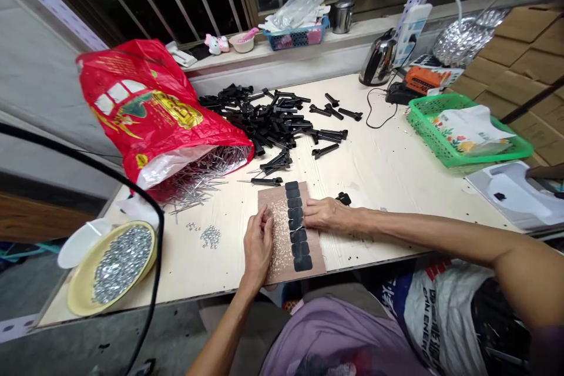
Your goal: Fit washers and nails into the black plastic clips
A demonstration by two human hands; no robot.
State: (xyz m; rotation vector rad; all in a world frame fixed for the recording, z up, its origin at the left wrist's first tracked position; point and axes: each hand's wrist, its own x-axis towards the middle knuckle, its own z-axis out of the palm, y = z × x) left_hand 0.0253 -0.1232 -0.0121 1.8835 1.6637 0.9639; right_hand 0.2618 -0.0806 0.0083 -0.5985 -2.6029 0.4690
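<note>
A brown board [275, 273] lies at the table's front edge, its left part speckled with pale marks. Along it runs a column of several flat black rounded squares [302, 263]. My right hand [325, 214] reaches in from the right, fingers pinched together over the middle squares; a tiny shiny bit shows by the fingertips, too small to name. On the board's left edge rests my left hand [259, 242], fingers curled in and thumb against them; whatever they may hold is hidden. Just beyond my right hand is a small black piece [343, 198].
A red bag [145, 106] spills metal pins [194, 185] beside a heap of black plastic parts [273, 120]. Left stands a yellow bowl [79, 291] of small silvery pieces; a black cable [159, 235] crosses near it. Right are a green basket [458, 160] and kettle [379, 59].
</note>
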